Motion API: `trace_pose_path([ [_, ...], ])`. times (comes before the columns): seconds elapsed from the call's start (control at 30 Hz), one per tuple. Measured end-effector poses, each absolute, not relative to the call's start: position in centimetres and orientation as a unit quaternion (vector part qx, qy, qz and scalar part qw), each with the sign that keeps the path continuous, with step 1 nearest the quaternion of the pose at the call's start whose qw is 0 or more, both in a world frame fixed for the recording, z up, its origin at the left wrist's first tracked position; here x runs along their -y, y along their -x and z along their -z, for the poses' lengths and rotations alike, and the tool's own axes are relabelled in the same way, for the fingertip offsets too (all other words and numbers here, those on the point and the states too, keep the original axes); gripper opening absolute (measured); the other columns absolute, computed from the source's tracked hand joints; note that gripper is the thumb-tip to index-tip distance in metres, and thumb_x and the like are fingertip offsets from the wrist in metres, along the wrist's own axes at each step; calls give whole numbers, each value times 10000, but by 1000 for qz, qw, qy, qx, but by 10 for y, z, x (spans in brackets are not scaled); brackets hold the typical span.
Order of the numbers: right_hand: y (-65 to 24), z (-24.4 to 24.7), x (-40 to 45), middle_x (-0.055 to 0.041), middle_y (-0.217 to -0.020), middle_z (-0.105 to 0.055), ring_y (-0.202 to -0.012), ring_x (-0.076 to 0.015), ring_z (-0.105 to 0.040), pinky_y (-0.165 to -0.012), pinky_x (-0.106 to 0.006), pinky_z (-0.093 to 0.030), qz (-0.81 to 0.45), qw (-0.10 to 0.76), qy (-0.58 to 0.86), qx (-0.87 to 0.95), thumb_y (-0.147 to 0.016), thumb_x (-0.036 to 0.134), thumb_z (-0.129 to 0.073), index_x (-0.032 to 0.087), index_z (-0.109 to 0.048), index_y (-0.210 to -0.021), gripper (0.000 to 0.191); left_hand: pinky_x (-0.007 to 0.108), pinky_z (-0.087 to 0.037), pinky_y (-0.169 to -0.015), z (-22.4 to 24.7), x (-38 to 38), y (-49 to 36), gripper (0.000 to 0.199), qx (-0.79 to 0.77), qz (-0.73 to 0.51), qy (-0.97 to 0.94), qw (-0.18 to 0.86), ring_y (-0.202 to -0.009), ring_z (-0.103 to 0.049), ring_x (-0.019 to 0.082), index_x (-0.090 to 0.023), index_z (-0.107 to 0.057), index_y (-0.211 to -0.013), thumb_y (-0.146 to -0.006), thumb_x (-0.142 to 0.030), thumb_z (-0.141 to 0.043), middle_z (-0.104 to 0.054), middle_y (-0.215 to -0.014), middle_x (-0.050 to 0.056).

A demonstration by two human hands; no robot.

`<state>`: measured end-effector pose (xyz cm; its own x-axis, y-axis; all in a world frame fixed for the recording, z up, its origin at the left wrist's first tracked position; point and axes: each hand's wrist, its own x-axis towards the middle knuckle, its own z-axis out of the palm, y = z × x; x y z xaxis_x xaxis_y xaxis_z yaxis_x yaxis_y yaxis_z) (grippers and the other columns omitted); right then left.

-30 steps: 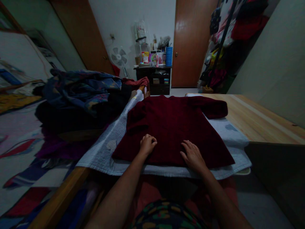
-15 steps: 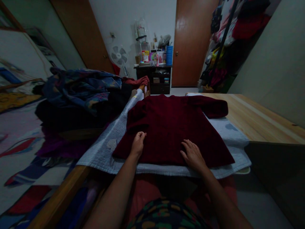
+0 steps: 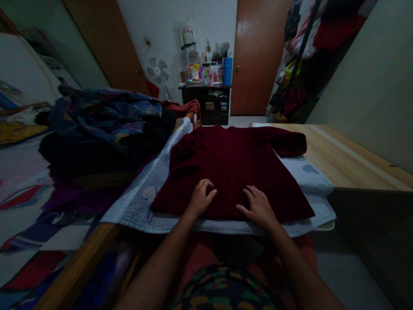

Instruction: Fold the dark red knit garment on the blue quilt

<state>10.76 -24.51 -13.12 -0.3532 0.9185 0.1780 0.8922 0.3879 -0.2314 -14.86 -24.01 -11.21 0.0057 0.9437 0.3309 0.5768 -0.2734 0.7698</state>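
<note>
A dark red long-sleeved top [image 3: 232, 159] lies spread over a light blue cloth [image 3: 135, 204], its hem toward me. One sleeve stretches out to the right; the left one lies bunched against the body of the garment. My left hand [image 3: 202, 198] is over the lower left part of the top, fingers slightly curled and apart, holding nothing. On the lower middle-right rests my right hand [image 3: 258, 206], palm down with fingers spread. Both hands appear to touch the fabric near the hem.
To the left, a heap of dark and blue patterned clothes [image 3: 106, 116] is piled beside a wooden rail [image 3: 80, 262]. A wooden tabletop [image 3: 348, 150] adjoins on the right. Farther back are a fan [image 3: 157, 71], a black cabinet [image 3: 206, 103] and a brown door [image 3: 254, 60].
My left hand has moved right across the top, and its fingers have gone from closed to loosely apart. My right hand stays nearly in place, its thumb spread wider.
</note>
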Motion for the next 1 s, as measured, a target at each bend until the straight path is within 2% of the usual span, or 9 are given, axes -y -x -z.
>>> trace_pose_path([
  [0.07,-108,132,245,-141,-1455,-415,-1379,-304,-297,-1119,-478,-237,-45,137,552,821,-839,649,-448,158,-466,-1362,717,417,-308,-1095,110,249,127,261,-531,-322,-761,186,-1301,-408,239,-220,-614,-1067,-836,-339,-586,-494,-1381,83],
  [0.13,-109,133,244,-139,-1457,-412,-1379,-302,-297,-1121,-476,-231,-47,135,551,822,-839,642,-451,157,-463,-1363,714,450,-248,-1133,112,256,112,417,-511,-234,-809,172,-1400,-272,250,-235,-546,-1241,-859,-403,-566,-372,-1500,73],
  [0.23,-110,133,244,-137,-1463,-406,-1383,-297,-293,-1127,-472,-223,-54,137,546,825,-837,632,-463,155,-462,-1365,712,485,-190,-1152,116,260,105,560,-505,-152,-833,165,-1441,-176,247,-260,-405,-1402,-895,-484,-490,-297,-1545,57],
  [0.4,-112,129,246,-157,-1468,-392,-1390,-310,-278,-1121,-496,-231,-73,139,534,831,-821,608,-515,153,-454,-1378,721,488,-165,-1156,118,260,111,616,-500,-121,-842,161,-1452,-131,253,-275,-330,-1454,-909,-545,-426,-247,-1566,40],
  [0.57,-118,123,248,-77,-1475,-404,-1405,-297,-255,-1125,-525,-208,-108,147,504,844,-819,527,-580,282,-509,-1342,582,485,-190,-1146,119,259,112,604,-500,-125,-844,151,-1437,-180,267,-279,-360,-1442,-899,-522,-462,-285,-1551,51],
  [0.7,-123,116,248,-33,-1452,-444,-1405,-282,-263,-1120,-554,-182,-162,148,473,853,-839,452,-594,346,-597,-1239,414,483,-281,-1094,111,255,113,547,-508,-139,-835,157,-1383,-286,286,-298,-473,-1352,-857,-522,-539,-400,-1491,37],
  [0.8,-127,111,248,-23,-1418,-487,-1403,-278,-270,-1121,-566,-158,-210,157,451,853,-857,408,-581,344,-666,-1126,289,426,-370,-1013,98,248,111,393,-509,-154,-832,156,-1271,-424,263,-283,-569,-1231,-871,-439,-547,-542,-1364,47],
  [0.87,-129,108,247,-29,-1374,-531,-1397,-273,-287,-1123,-568,-144,-244,171,439,847,-872,395,-558,318,-701,-1034,230,390,-408,-946,91,241,107,274,-514,-152,-832,142,-1145,-521,245,-264,-629,-1113,-898,-385,-511,-641,-1207,57],
  [1.0,-134,105,245,-39,-1226,-638,-1366,-260,-348,-1132,-563,-129,-311,205,421,827,-890,413,-523,261,-703,-863,238,358,-426,-863,87,224,95,241,-549,-118,-823,82,-943,-610,223,-241,-665,-972,-932,-302,-435,-700,-972,68],
])
